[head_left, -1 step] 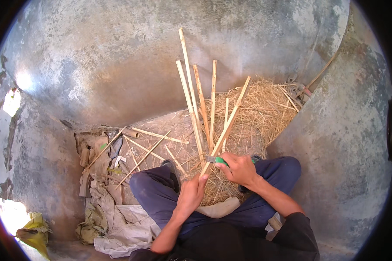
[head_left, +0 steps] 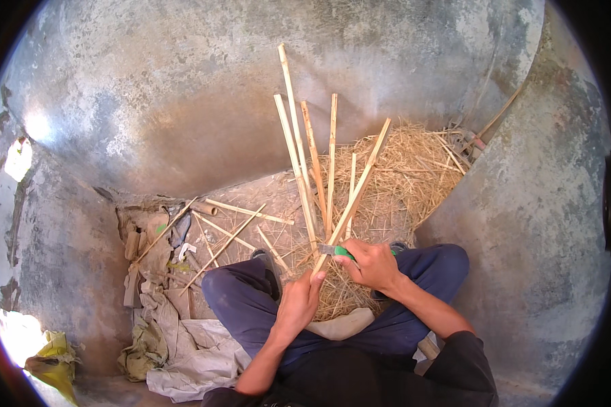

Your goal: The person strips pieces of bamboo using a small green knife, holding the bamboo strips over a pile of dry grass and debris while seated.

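My left hand (head_left: pixel 299 299) is closed around the lower end of a pale split-bamboo stick (head_left: pixel 362 186), which slants up and away to the right. In my right hand (head_left: pixel 373 265) is a green-handled knife (head_left: pixel 344 253), its fingers wrapped round the handle. The short grey blade lies across the stick a little above my left hand. Several more bamboo sticks (head_left: pixel 297 163) stand fanned out just beyond, leaning toward the far wall. Their lower ends are partly hidden behind the held stick and my hands.
Fine shavings heap up in a pile (head_left: pixel 414 169) at the far right. Loose sticks (head_left: pixel 234 237) and a short bamboo tube (head_left: pixel 205 208) lie on the floor to the left, near crumpled cloth sacks (head_left: pixel 200 353). A curved concrete wall (head_left: pixel 204 88) surrounds my crossed legs.
The knife and my right hand have shifted very slightly down along the stick, toward my left hand. My left hand and the standing sticks look the same.
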Motion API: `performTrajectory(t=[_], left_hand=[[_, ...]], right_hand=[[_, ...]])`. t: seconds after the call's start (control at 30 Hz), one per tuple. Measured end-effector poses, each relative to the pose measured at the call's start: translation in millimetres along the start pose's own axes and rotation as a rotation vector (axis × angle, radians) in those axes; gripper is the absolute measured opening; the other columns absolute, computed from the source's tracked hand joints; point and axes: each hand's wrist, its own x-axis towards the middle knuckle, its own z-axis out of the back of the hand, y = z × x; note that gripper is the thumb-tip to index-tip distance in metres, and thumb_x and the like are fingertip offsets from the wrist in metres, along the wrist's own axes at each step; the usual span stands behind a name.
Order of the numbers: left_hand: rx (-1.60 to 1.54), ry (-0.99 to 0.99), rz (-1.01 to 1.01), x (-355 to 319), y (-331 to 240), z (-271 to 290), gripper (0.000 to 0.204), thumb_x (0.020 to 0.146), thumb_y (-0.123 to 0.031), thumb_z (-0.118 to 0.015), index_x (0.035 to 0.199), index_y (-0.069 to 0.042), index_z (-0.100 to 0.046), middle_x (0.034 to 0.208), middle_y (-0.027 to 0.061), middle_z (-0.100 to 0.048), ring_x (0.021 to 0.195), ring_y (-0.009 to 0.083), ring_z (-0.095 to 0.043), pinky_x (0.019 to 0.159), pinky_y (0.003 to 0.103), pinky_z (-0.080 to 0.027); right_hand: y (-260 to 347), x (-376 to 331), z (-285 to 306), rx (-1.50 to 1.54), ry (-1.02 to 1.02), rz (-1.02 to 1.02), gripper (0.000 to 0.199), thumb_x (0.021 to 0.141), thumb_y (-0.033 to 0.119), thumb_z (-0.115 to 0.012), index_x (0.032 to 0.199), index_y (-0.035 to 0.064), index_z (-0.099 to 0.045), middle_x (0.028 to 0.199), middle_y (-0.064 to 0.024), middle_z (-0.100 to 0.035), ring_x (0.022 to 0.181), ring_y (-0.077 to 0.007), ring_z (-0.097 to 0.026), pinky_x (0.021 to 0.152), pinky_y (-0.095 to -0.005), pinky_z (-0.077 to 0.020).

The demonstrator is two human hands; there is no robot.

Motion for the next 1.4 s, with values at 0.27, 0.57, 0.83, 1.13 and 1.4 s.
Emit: performTrajectory(t=[0.27, 0.57, 0.83, 1.13, 1.4], left_hand=[[-0.025, -0.003, 0.011, -0.9, -10.7, -2.1, 0.046, 0.118, -0.037, -0.052, 0.098, 0.004, -0.062, 0.071, 0.0313, -0.059, 0.074, 0.0572, -0.062, 0.064, 0.059, -0.045], [0.006, 0.080, 0.075, -9.3, -14.9, 5.3, 0.047, 0.119, -0.035, -0.048, 0.100, 0.005, -0.064, 0.071, 0.0238, -0.057, 0.064, 0.0444, -0.057, 0.066, 0.050, -0.048], [-0.025, 0.132, 0.070, -25.9, -0.5, 2.9, 0.049, 0.120, -0.036, -0.046, 0.096, 0.004, -0.063, 0.068, 0.0184, -0.057, 0.061, 0.0343, -0.056, 0.065, 0.048, -0.049], [-0.142, 0.179, 0.079, -20.6, 16.6, 3.2, 0.057, 0.121, -0.043, -0.043, 0.089, 0.002, -0.058, 0.070, 0.0031, -0.052, 0.066, 0.0145, -0.048, 0.063, 0.038, -0.046], [-0.020, 0.074, 0.029, -10.0, 3.8, 8.3, 0.050, 0.119, -0.039, -0.048, 0.095, 0.003, -0.060, 0.071, 0.0259, -0.059, 0.066, 0.0476, -0.060, 0.065, 0.054, -0.046]], right_hand=[[-9.1, 8.0, 8.2, -0.005, -0.061, 0.065, 0.026, 0.102, 0.033, -0.075, 0.100, 0.0071, -0.072, 0.083, -0.0101, -0.072, 0.065, -0.0327, -0.072, 0.054, -0.0441, -0.0521], [-56.0, 26.4, 29.2, -0.192, -0.182, -0.184, 0.027, 0.107, 0.034, -0.069, 0.107, 0.0070, -0.073, 0.078, -0.0100, -0.074, 0.058, -0.0246, -0.070, 0.054, -0.0381, -0.0532], [-85.8, 38.7, 49.7, -0.209, -0.281, -0.173, 0.029, 0.108, 0.034, -0.068, 0.104, 0.0047, -0.071, 0.071, -0.0144, -0.067, 0.057, -0.0292, -0.064, 0.055, -0.0444, -0.0463], [-108.0, 26.7, 37.2, 0.652, -0.102, -0.472, 0.033, 0.110, 0.033, -0.064, 0.100, 0.0022, -0.070, 0.068, -0.0095, -0.056, 0.058, -0.0171, -0.055, 0.054, -0.0402, -0.0401], [-18.3, 18.6, 48.1, 0.017, -0.238, -0.205, 0.028, 0.095, 0.028, -0.082, 0.106, 0.0041, -0.072, 0.080, -0.0129, -0.070, 0.068, -0.0286, -0.071, 0.061, -0.0398, -0.0539]])
